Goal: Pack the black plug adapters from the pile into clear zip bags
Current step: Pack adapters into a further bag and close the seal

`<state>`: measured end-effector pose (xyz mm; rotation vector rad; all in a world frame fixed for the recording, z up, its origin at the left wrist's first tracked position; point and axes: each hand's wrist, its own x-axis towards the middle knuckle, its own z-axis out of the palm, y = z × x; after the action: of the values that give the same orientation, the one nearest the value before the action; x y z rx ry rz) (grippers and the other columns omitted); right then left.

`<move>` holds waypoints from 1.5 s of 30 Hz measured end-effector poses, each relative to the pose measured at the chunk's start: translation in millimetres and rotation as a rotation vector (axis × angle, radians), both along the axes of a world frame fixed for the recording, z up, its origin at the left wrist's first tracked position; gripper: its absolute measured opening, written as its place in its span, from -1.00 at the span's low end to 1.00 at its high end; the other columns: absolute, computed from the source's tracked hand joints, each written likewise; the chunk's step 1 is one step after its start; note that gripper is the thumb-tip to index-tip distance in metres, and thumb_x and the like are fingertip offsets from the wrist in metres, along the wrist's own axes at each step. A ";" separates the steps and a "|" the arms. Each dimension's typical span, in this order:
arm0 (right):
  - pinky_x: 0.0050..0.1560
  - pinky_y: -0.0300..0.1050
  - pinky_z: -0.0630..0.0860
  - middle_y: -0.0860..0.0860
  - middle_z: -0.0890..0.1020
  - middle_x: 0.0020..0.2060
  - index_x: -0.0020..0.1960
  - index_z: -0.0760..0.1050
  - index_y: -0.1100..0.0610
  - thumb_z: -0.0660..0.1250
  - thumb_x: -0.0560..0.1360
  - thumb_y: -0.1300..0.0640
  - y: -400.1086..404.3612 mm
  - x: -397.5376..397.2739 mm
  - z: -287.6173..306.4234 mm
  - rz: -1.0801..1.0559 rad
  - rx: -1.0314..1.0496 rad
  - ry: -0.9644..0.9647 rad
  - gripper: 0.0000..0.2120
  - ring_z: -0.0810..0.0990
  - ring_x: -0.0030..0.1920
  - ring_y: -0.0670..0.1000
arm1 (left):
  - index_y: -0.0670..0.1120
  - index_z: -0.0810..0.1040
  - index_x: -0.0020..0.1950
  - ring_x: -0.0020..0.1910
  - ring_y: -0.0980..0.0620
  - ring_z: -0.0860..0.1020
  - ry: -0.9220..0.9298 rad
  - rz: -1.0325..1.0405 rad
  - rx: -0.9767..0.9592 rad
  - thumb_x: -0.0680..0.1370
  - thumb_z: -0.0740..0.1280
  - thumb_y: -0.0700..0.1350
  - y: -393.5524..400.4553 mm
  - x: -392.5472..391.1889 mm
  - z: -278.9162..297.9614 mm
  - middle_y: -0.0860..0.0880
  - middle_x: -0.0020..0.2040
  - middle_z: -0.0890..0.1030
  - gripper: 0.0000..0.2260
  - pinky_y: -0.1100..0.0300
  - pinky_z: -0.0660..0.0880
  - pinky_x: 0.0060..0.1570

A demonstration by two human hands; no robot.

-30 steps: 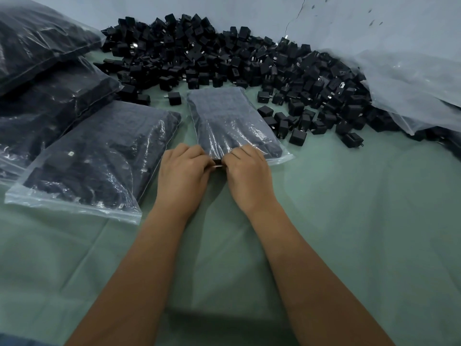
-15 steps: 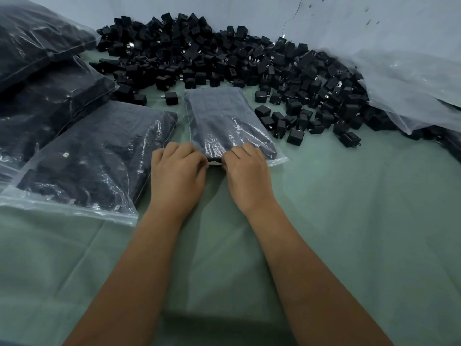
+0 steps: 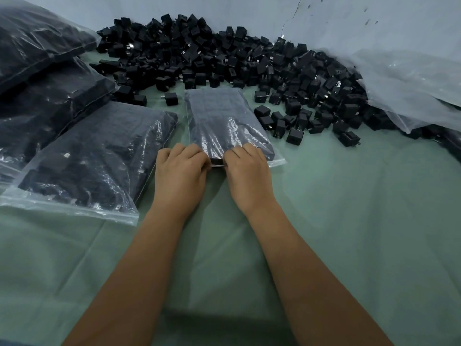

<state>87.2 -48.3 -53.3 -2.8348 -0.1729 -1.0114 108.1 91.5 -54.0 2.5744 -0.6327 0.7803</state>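
The left hand [image 3: 180, 171] and right hand [image 3: 245, 168] sit side by side, fingers curled and pinching the near mouth edge of the clear zip bag filled with black plug adapters [image 3: 225, 123]. The bag's long axis runs straight away from the fingers toward the heaped pile of loose black plug adapters [image 3: 249, 66] on the green tabletop [image 3: 349, 221]. Sealing likely means sliding the pinches apart sideways, each hand equally near.

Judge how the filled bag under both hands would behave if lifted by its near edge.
The filled bag would probably sag: it is thin clear film around loose black adapters. It likely feels heavy for its size, being packed full. The glossy film may slip where the left hand and right hand pinch it.
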 end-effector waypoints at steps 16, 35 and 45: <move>-0.23 -0.06 0.46 0.10 0.53 -0.40 -0.34 0.49 0.21 0.43 0.18 0.47 -1.9 0.9 -0.5 0.005 0.057 -0.013 -0.79 0.53 -0.27 0.14 | -0.13 0.63 -0.17 -0.14 -0.15 0.52 -0.088 0.035 0.024 0.52 0.41 -0.21 -8.9 -0.3 -2.5 -0.04 -0.20 0.59 -0.93 0.05 0.21 -0.02; -0.24 -0.12 0.42 0.04 0.51 -0.42 -0.37 0.47 0.15 0.45 0.16 0.43 -2.2 -1.5 -1.0 -0.101 -0.027 -0.013 -0.76 0.51 -0.30 0.10 | -0.16 0.60 -0.19 -0.17 -0.17 0.52 -0.126 0.022 0.065 0.45 0.41 -0.28 -16.5 0.8 -4.8 -0.09 -0.23 0.59 -0.95 0.06 0.22 -0.09; -0.17 -0.07 0.37 0.08 0.54 -0.36 -0.31 0.52 0.20 0.43 0.22 0.42 -3.7 -2.3 -1.0 -0.017 0.037 0.005 -0.83 0.53 -0.25 0.14 | -0.13 0.68 -0.19 -0.19 -0.15 0.56 -0.097 -0.032 0.054 0.36 0.46 -0.34 -14.3 1.9 -2.6 -0.04 -0.25 0.64 -0.87 0.13 0.20 -0.11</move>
<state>84.9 -51.9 -54.4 -2.8096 -0.1289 -1.0006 110.0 77.2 -56.6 2.5804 -0.7324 0.8928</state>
